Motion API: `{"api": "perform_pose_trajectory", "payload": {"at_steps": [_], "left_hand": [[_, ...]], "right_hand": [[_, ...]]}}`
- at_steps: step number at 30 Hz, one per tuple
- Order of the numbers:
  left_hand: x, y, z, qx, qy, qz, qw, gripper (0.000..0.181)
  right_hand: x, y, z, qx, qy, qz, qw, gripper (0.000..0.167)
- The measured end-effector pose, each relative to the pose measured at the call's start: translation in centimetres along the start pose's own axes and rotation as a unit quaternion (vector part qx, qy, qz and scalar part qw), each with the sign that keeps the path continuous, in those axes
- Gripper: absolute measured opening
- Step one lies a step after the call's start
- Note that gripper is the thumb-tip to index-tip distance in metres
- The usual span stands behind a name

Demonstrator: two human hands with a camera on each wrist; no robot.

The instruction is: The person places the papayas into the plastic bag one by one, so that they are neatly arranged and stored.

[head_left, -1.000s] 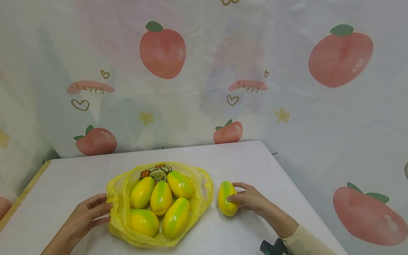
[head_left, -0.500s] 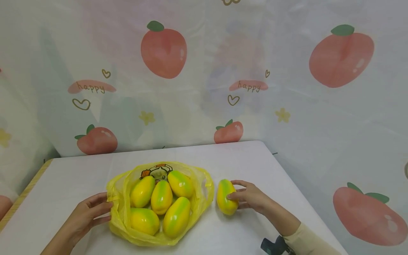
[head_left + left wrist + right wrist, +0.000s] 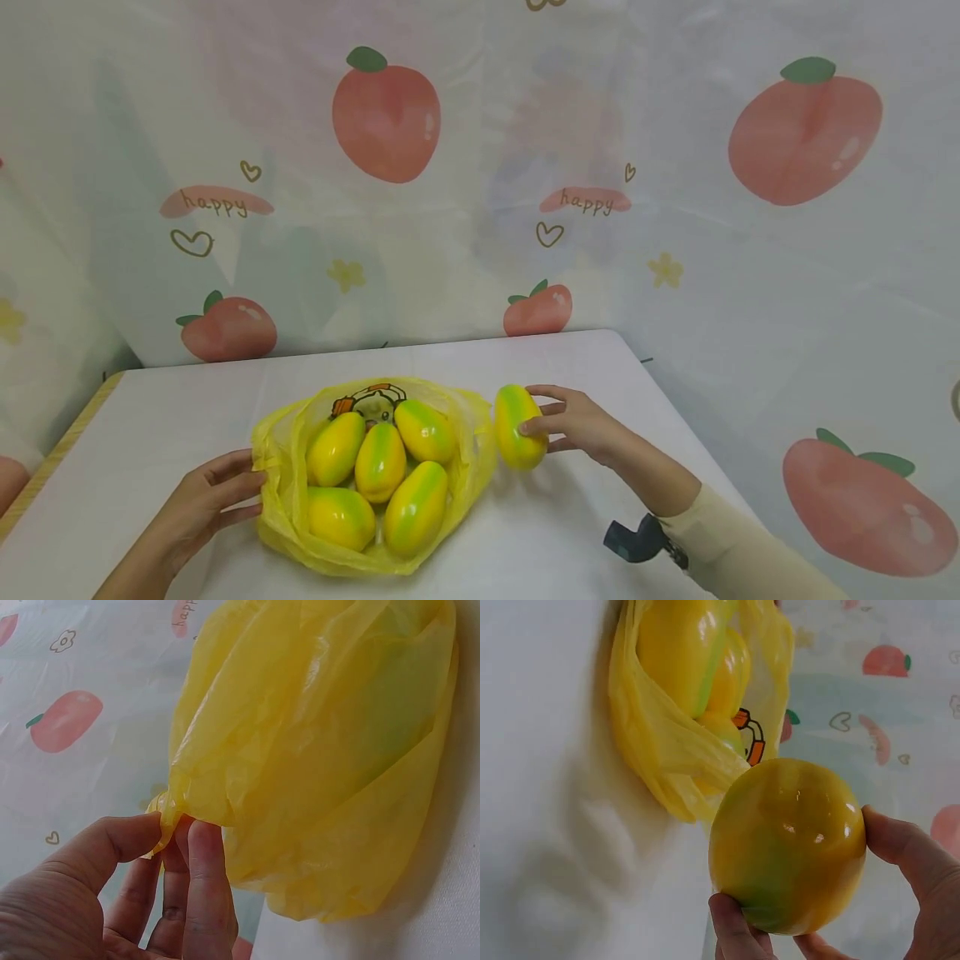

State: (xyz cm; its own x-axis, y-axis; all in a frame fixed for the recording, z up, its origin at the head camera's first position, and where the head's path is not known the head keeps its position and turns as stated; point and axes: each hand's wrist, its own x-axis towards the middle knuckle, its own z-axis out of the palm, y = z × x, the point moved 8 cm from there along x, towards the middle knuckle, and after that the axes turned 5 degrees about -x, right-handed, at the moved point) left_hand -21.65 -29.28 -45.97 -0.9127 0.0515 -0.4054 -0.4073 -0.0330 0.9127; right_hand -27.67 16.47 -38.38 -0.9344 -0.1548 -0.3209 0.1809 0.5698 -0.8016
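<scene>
A yellow plastic bag (image 3: 276, 508) lies on the table with its mouth spread wide. Inside it rest several glossy yellow-green mangoes (image 3: 379, 463). At the bag's left rim is my left hand (image 3: 202, 510); the left wrist view shows its thumb and fingers pinching a gathered bit of the bag (image 3: 315, 772). My right hand (image 3: 585, 427) grips one more mango (image 3: 517, 429) from its right side, just off the bag's right rim. In the right wrist view this mango (image 3: 787, 847) is held between thumb and fingers, raised off the tabletop.
The white tabletop (image 3: 555, 533) has a wooden strip (image 3: 86, 421) along its left edge. A backdrop cloth (image 3: 465, 167) with printed fruit stands behind and to the right. A dark strap mount (image 3: 637, 537) sits at the right wrist.
The right hand has lifted the mango off the table and moved it up and slightly left, close to the bag's right rim. The left hand has stayed at the bag.
</scene>
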Motion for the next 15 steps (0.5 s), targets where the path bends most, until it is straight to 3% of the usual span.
{"api": "perform_pose_trajectory", "payload": {"at_steps": [8, 15], "left_hand": [[0.1, 0.2, 0.1, -0.008, -0.010, 0.007, 0.9999, 0.039], [0.1, 0.2, 0.2, -0.008, -0.008, 0.003, 0.9999, 0.042]], "right_hand": [[0.7, -4.0, 0.3, -0.013, -0.017, -0.031, 0.9993, 0.072], [1.7, -6.9, 1.4, -0.037, -0.034, -0.050, 0.9975, 0.073]]}}
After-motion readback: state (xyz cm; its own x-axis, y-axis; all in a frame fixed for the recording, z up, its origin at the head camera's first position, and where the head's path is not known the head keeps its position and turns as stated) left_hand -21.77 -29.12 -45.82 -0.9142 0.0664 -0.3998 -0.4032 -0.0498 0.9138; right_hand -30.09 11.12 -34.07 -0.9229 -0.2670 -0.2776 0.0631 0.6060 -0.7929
